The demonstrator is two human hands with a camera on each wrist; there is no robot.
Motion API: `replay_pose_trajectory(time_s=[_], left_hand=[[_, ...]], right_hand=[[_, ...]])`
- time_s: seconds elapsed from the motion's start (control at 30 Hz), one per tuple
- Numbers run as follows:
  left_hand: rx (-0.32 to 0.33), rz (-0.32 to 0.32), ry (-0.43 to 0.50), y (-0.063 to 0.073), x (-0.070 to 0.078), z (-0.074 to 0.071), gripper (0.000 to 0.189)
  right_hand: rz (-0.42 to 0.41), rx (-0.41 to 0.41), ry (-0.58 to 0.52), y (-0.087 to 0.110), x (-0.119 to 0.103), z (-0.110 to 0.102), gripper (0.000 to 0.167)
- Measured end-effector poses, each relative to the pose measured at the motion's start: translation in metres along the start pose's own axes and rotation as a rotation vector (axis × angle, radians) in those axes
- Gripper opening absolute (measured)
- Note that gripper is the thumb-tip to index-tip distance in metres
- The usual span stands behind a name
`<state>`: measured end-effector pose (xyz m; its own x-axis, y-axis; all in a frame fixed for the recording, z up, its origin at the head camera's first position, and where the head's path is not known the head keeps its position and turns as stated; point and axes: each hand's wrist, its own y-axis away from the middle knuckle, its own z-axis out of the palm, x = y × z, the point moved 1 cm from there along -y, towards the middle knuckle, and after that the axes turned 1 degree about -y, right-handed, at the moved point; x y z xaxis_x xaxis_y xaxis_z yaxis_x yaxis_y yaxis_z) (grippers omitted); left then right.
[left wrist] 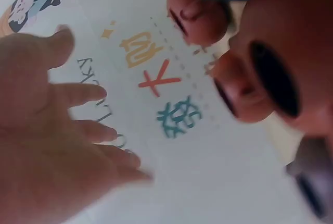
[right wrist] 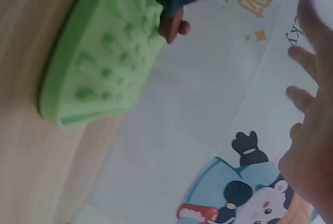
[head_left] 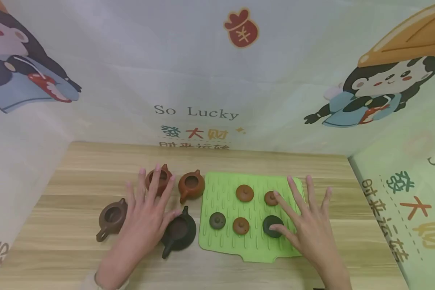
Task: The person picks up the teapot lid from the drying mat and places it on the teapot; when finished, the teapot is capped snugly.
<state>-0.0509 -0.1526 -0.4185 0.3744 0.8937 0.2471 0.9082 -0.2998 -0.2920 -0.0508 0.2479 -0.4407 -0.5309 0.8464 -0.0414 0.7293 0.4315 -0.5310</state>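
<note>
left hand over round brown, black teapots; right hand over knobbed lids; both spread wide

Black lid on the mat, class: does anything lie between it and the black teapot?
Yes: the front orange-brown lid and the grey lid lie between the black lid and black teapot; in head view, the left hand overlaps the teapot's edge.

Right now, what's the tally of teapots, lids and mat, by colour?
Reddish teapots: 3 (one covered in the head view, showing in the left wrist view)
Dark brown teapot: 1
Black teapot: 1
Reddish lids: 3
Dark grey-brown lid: 1
Black lid: 1
Green mat: 1
Total: 11
</note>
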Motion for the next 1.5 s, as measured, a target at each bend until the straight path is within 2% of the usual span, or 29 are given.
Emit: replay_pose_trajectory(time_s=[0.07,0.17,0.27,0.33,0.4,0.47,0.57,0.7,0.8,0.87,0.93,1.03,1.1,1.27,1.37,1.5], left_hand=[[0.003,-0.039,0.057,0.003,0.002,0.0,0.069],[0.068,-0.084,0.135,0.01,0.005,0.004,0.056],[0.115,-0.121,0.18,0.02,0.006,0.009,0.039],[0.099,-0.159,0.198,0.026,0.006,0.013,0.032],[0.06,-0.203,0.218,0.032,0.004,0.019,0.029],[0.039,-0.232,0.228,0.04,-0.003,0.034,0.034],[0.042,-0.235,0.219,0.055,-0.018,0.068,0.043],[0.049,-0.222,0.213,0.068,-0.025,0.094,0.047],[0.033,-0.245,0.236,0.071,-0.023,0.094,0.05],[0.02,-0.259,0.228,0.073,-0.026,0.099,0.054],[-0.019,-0.28,0.238,0.071,-0.019,0.088,0.054],[-0.056,-0.278,0.227,0.068,-0.011,0.077,0.053],[-0.066,-0.27,0.217,0.068,-0.009,0.076,0.049],[-0.086,-0.284,0.192,0.074,-0.017,0.093,0.052],[-0.087,-0.264,0.195,0.079,-0.021,0.103,0.051],[-0.053,-0.228,0.186,0.083,-0.022,0.109,0.046]], right_hand=[[0.036,0.016,-0.058,0.003,0.0,0.004,0.082],[0.102,0.016,-0.174,0.01,0.001,0.013,0.079],[0.177,-0.019,-0.269,0.018,0.003,0.018,0.055],[0.215,-0.045,-0.306,0.021,0.003,0.02,0.044],[0.254,-0.071,-0.322,0.023,0.003,0.021,0.043],[0.277,-0.09,-0.332,0.024,0.002,0.022,0.042],[0.29,-0.098,-0.343,0.025,0.002,0.025,0.041],[0.295,-0.09,-0.353,0.027,0.0,0.029,0.04],[0.322,-0.1,-0.359,0.026,-0.002,0.031,0.038],[0.341,-0.111,-0.36,0.026,-0.004,0.032,0.037],[0.359,-0.123,-0.362,0.025,-0.005,0.033,0.034],[0.366,-0.137,-0.368,0.024,-0.005,0.033,0.032],[0.368,-0.148,-0.372,0.024,-0.005,0.032,0.03],[0.365,-0.163,-0.397,0.026,-0.003,0.035,0.029],[0.335,-0.134,-0.416,0.029,-0.001,0.039,0.031],[0.294,-0.084,-0.454,0.032,0.001,0.043,0.027]])
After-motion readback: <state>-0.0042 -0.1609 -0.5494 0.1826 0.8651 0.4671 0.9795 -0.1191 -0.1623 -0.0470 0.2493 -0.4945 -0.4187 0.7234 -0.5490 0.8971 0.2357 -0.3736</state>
